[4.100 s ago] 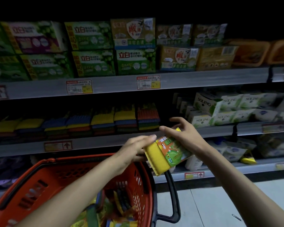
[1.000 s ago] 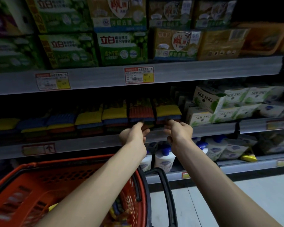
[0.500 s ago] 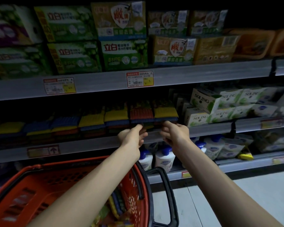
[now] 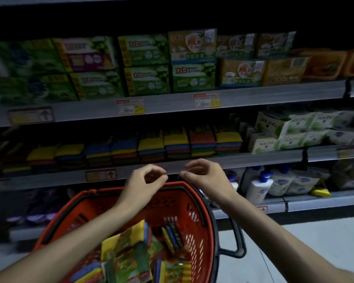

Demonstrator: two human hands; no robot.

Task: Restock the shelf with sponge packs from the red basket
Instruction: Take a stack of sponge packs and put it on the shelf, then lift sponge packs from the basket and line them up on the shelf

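Noted bare left hand raised out in front, fingers loosely curled, thumb and forefinger tips almost meeting, nothing held. Logged bare right hand just beside it, about level, likewise loosely curled and empty. Found fingertips of the two facing each other, close but apart. Traced left forearm and right forearm converging from the lower corners.

Red basket: moulded plastic w/ slotted walls, slight sheen; its handle is black plastic, smooth. Sponge packs inside it: glossy printed film wrap. Above basket, shelf edge looks like grey metal, satin; stacked sponges on it are matt w/ ribbed tops. Higher up, price tags: paper. Right of basket: white bottles are glossy plastic; floor smooth, pale, dull sheen.
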